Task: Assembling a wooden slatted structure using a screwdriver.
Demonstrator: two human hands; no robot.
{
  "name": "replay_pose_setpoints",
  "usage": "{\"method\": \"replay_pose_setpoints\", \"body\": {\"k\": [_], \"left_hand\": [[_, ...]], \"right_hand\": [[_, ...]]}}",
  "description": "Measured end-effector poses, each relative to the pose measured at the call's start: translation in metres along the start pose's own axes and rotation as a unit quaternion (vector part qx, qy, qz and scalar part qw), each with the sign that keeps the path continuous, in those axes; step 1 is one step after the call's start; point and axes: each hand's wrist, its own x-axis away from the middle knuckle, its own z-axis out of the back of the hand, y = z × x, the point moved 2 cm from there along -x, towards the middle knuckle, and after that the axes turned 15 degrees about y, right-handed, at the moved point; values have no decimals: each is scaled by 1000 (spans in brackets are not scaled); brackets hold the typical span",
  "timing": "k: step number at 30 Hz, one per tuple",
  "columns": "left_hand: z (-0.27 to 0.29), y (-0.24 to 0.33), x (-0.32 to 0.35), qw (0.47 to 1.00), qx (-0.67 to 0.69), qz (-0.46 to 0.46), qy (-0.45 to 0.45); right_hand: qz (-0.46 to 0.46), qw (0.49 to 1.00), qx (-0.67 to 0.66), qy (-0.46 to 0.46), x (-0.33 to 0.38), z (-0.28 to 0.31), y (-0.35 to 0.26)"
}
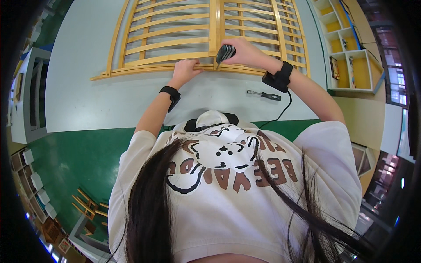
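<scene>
Head view: pale counter (79,105), green floor (79,158); the rack (215,26) lies ahead, near rail (144,69) pinched in my left grip (186,72); my right grip (244,51) is closed round a tool (225,53), tip at that rail.

Large brown block lettering (280,172) stands in rows on the white shirt (228,223), around a black-outlined cat drawing (226,154); dark hair (151,210) covers part of it toward the left sleeve. Near the table's (79,111) near edge, right of its middle, a screwdriver (271,96) bears a pale handle marking, too small to read.
</scene>
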Motion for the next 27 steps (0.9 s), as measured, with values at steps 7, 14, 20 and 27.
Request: {"method": "replay_pose_setpoints", "body": {"k": [7, 14, 20, 27], "left_hand": [[-3, 0, 0, 1000, 2, -18, 22], [-1, 1, 1, 1000, -13, -7, 10], [-2, 1, -1, 1000, -7, -8, 12], [-3, -1, 0, 1000, -6, -4, 12]], "right_hand": [[-41, 997, 56, 37, 4, -11, 6], [4, 997, 79, 14, 6, -10, -2], [-1, 992, 128, -11, 4, -14, -6], [38, 981, 137, -133, 1, -14, -21]]}}
